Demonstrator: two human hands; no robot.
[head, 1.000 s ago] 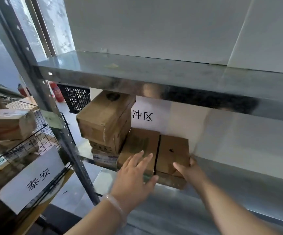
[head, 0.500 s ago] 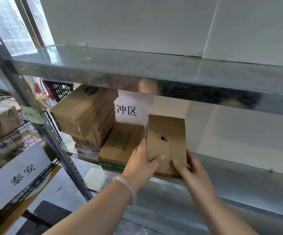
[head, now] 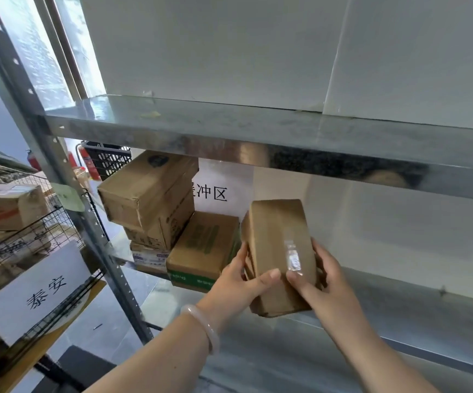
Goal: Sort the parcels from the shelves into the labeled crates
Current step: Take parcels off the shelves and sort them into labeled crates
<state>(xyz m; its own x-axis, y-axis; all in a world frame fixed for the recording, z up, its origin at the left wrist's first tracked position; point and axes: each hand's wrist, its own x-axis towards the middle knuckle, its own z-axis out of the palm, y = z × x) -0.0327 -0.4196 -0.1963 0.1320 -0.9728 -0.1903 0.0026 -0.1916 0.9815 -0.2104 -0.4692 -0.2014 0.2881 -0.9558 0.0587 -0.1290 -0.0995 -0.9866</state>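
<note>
A small brown cardboard parcel (head: pixel 279 245) with a strip of clear tape on its face is lifted off the metal shelf (head: pixel 399 316) and tilted up. My left hand (head: pixel 239 282) grips its left edge, thumb across the front. My right hand (head: pixel 320 276) grips its right side, thumb on the tape. Left of it, a flat box with a green band (head: pixel 201 251) lies on the shelf. Beside that rises a stack of brown boxes (head: pixel 150 199). A wire crate (head: pixel 31 251) with a white paper label (head: pixel 39 290) stands at the far left and holds parcels.
The upper metal shelf (head: pixel 258 131) hangs close above the parcel. A perforated steel upright (head: pixel 68 199) separates the shelf from the wire crate. A white paper sign (head: pixel 215 191) hangs behind the boxes. A black plastic basket (head: pixel 107 158) and red extinguishers (head: pixel 88 163) stand beyond.
Both hands reached in, took hold of the small parcel and raised it off the shelf toward me; it has turned so its taped face shows.
</note>
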